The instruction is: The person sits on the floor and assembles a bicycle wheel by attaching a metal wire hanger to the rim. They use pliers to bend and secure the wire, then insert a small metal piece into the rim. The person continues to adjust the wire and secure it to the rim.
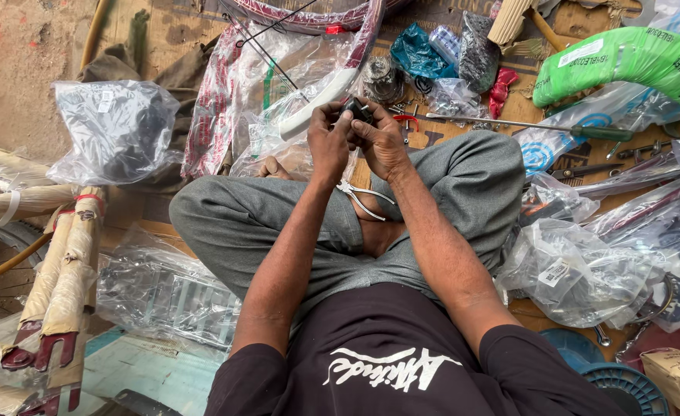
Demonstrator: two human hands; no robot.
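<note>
Floor: cluttered with plastic bags (116, 131) and tools around the seated person's crossed legs
Small dark part (359, 110): held above the knees
Left hand (329, 142): fingers pinching the part
Right hand (382, 142): fingers pinching it too
Pliers (364, 197): on the lap, below the hands
Green tyre (632, 62): right of the hands

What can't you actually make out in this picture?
- Small dark part: mostly covered by the left hand and right hand.
- Clear plastic bag: glare hides its dark contents.
- Green-wrapped tyre: cut off by the right edge.
- Pliers: handles only visible.
</note>
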